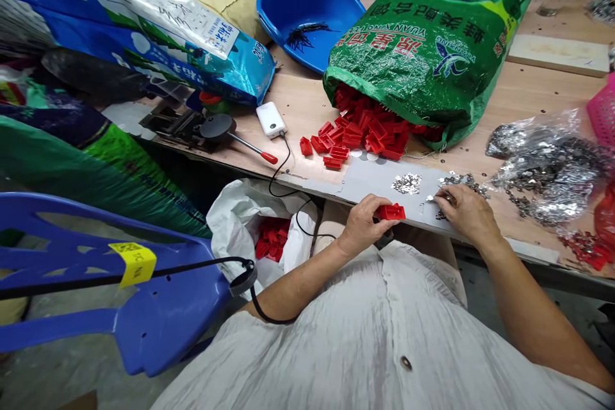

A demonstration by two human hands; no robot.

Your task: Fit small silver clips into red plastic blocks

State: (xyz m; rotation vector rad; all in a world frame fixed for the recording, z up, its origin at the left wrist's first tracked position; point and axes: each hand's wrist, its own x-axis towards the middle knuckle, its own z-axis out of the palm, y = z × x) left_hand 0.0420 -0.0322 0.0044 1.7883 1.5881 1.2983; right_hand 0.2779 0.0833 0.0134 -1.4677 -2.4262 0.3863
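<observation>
My left hand (361, 223) is closed on a red plastic housing (392, 212), held by one end at the table's front edge with its hollow side showing. To the right, my right hand (464, 210) pinches a small shiny metal piece (430, 199) between thumb and fingertips, just over the grey mat (379, 179). Between the hands and a little farther back lies a small heap of flat silvery pieces (407, 183). A looser pile of darker metal parts (464, 180) sits right behind my right hand, which partly hides it.
Red housings (365, 131) spill from a green sack (423, 45). Behind stands a blue basin (307, 6). A hand press with a red-tipped lever (245, 146) and a white corded box (271, 120) are left. Plastic bags of metal parts (552, 166) lie right. A white sack (235, 211) hangs below.
</observation>
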